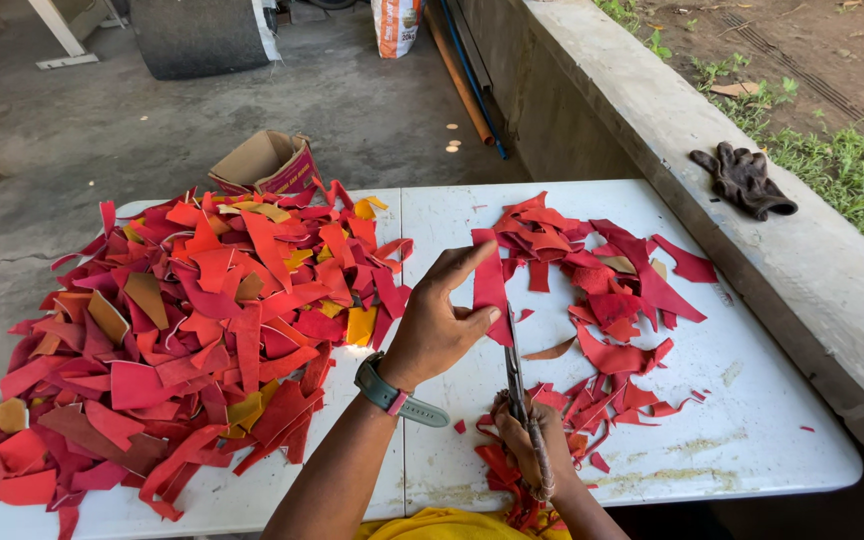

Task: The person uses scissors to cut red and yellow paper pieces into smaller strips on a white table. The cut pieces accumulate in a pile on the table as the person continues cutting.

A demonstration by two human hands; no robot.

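Head view. Left hand (439, 325) pinches a red leather strip (490, 285) between thumb and fingers, holding it upright above the white table (752, 420). Right hand (530, 445) is clenched around the handles of the scissors (514, 375); blades point far, set against the strip's right edge just below the left fingertips.

Large heap of red, orange and yellow scraps (192, 330) lies left on the table. Smaller pile of cut red pieces (602, 290) lies right and far of the hands. Cardboard box (267, 162) sits at the far edge. Dark glove (745, 180) rests on the concrete ledge (652, 110), far right.

Risk, as judged: blades run close to the left thumb and fingers; a slip of the floppy strip could nick them. Offcuts near the table's near edge could drop off.
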